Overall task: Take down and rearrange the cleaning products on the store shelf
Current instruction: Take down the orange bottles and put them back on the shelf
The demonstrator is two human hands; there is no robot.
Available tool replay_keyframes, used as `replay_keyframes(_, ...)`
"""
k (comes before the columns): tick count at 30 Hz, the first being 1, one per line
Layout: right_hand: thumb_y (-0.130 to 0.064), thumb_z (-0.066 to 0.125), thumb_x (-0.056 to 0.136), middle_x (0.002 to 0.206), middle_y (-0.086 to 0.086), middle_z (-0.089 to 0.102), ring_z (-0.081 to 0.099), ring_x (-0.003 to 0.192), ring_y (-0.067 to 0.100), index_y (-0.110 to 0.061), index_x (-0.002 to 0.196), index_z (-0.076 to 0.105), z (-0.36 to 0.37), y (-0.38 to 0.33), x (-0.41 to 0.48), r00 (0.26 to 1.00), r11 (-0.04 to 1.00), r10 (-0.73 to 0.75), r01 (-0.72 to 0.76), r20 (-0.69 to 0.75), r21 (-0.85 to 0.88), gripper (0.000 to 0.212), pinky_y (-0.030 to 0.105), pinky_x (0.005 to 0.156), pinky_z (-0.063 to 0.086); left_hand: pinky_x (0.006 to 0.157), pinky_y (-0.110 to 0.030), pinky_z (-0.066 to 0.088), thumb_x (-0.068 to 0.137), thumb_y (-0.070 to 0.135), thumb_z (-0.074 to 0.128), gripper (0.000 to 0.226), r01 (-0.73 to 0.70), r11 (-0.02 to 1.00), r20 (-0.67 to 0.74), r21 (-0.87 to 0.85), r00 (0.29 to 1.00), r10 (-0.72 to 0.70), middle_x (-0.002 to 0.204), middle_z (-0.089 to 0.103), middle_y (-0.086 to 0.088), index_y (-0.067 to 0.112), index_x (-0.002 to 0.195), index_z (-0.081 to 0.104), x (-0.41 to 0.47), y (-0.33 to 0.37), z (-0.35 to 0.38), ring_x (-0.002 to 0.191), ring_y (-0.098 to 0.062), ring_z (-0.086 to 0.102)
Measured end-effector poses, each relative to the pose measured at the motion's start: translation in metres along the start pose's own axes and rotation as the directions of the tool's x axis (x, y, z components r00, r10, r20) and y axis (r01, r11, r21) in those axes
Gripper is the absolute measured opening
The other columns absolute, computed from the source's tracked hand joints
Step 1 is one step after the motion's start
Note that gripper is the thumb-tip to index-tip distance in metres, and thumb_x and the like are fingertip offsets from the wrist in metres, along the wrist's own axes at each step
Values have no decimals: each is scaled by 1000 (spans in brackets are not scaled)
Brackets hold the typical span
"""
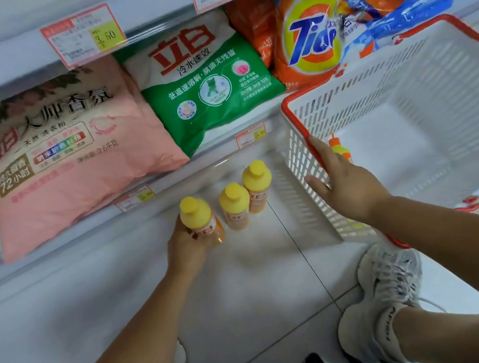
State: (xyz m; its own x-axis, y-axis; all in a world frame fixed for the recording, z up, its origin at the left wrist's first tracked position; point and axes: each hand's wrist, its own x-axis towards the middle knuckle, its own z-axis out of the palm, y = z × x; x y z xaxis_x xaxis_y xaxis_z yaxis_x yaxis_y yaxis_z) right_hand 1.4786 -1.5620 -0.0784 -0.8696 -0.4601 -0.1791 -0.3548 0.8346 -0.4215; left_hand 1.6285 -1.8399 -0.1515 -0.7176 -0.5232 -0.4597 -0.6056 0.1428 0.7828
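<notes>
Placing step: the left hand (190, 245) brings a yellow-capped bottle (198, 216) down upright beside two like bottles (235, 205), so the step in hand seems to be making a row of three.
Left hand: its fingers are curled round the lower body of the bottle from behind and grip it firmly; the cap and the label side are free.
Place of the bottle: low, at the left end of the row, near the middle bottle but apart from it; whether its base already touches the floor (262, 272) cannot be told.
Row: the two other bottles stand upright, close together, on the white floor at the foot of the shelf (53, 242).
Right hand: it holds the red rim of the white basket (403, 77), fingers over the edge and thumb spread on the outer wall; the basket is tilted towards the person.
Basket content: one small orange and yellow bottle (336, 147) shows just past the fingers, probably inside.
Shelf above: a pink bag (70, 151), a green and white bag (201, 87) and an orange Tide bag (309, 35) lie side by side.
Next move: probably to stand the bottle in line, let go without tipping its neighbour, then reach into the basket, which must be kept steady.
</notes>
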Motion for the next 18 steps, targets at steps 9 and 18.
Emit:
replay_keyframes(9,-46,45,100,149,19,35,46,130,41,-36,156,-8,-14,-9,1,981,995,95,-96,167,-3,78,51,104,41,99,-35,50,41,49,80,89,-134,973,202,190,975,95,123,64,5,36,125,52,-24,37,-44,117,-17,59)
replay_keyframes(18,-40,48,101,148,12,42,41,136,29,-16,150,36,-74,-105,5,992,993,-108,111,-69,44,55,38,109,33,97,-31,47,89,23,68,52,-480,765,55,430,860,508,125,61,7,28,137,50,-49,159,-143,115,-11,57)
